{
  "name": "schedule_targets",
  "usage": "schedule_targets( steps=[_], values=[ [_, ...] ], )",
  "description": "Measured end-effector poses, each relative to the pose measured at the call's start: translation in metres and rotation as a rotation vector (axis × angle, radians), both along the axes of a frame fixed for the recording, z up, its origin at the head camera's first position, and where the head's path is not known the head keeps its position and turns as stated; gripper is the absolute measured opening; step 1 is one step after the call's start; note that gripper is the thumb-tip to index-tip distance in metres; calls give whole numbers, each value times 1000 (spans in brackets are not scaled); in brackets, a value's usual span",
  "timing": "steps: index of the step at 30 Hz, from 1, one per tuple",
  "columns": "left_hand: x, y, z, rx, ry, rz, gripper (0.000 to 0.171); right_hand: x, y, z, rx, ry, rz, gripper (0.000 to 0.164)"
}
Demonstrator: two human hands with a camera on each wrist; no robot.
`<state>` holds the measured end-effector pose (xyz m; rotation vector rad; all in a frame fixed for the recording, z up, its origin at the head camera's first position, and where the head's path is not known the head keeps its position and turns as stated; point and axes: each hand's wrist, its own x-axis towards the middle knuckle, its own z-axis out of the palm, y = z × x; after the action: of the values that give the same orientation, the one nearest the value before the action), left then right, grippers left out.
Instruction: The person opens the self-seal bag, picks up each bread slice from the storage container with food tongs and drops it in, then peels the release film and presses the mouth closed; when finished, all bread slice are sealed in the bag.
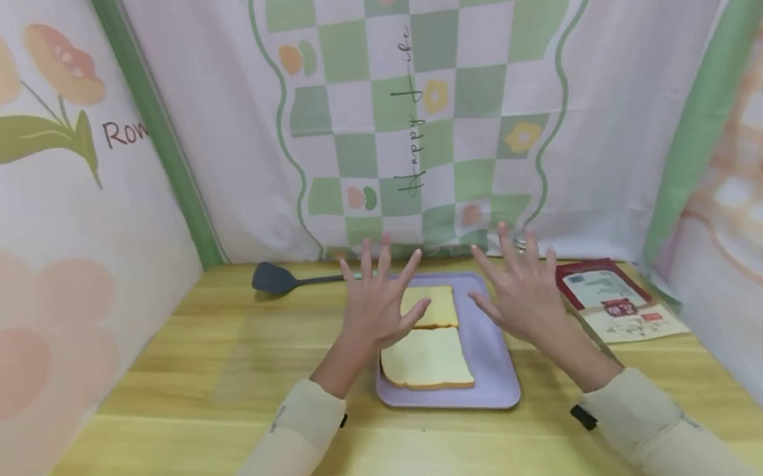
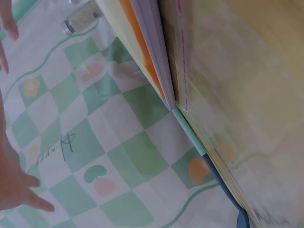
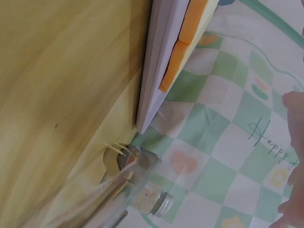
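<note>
Two slices of bread lie one behind the other on a lavender tray [image 1: 493, 365]. The near slice [image 1: 427, 358] shows whole; my left hand hides part of the far slice [image 1: 438, 305]. My left hand [image 1: 376, 307] hovers over the tray's left side with its fingers spread, holding nothing. Above the tray's right edge, my right hand [image 1: 523, 293] is likewise spread and holds nothing. A spatula [image 1: 276, 279] with a dark head lies behind the tray to the left. Its pale green handle [image 2: 189, 130] shows in the left wrist view.
To the right lies a red and white printed packet [image 1: 611, 300]. A small jar [image 3: 151, 199] with a metal lid stands at the back, near a fork [image 3: 124, 151]. Clear plastic [image 2: 237, 104] covers table on the left. A checked curtain [image 1: 435, 41] hangs behind.
</note>
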<state>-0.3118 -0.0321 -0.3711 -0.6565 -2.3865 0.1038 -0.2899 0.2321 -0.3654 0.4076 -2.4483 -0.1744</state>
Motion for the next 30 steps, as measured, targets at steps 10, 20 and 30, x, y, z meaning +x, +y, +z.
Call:
schedule_targets(
  steps=[10, 20, 30],
  values=[
    [26, -31, 3, 102, -144, -143, 67, 31, 17, 3, -25, 42, 107, 66],
    [38, -73, -11, 241, -360, -295, 53, 57, 39, 4, -111, -64, 157, 48],
    [27, -98, -19, 256, -599, -270, 47, 69, 52, 5, -192, -228, 132, 42]
  ],
)
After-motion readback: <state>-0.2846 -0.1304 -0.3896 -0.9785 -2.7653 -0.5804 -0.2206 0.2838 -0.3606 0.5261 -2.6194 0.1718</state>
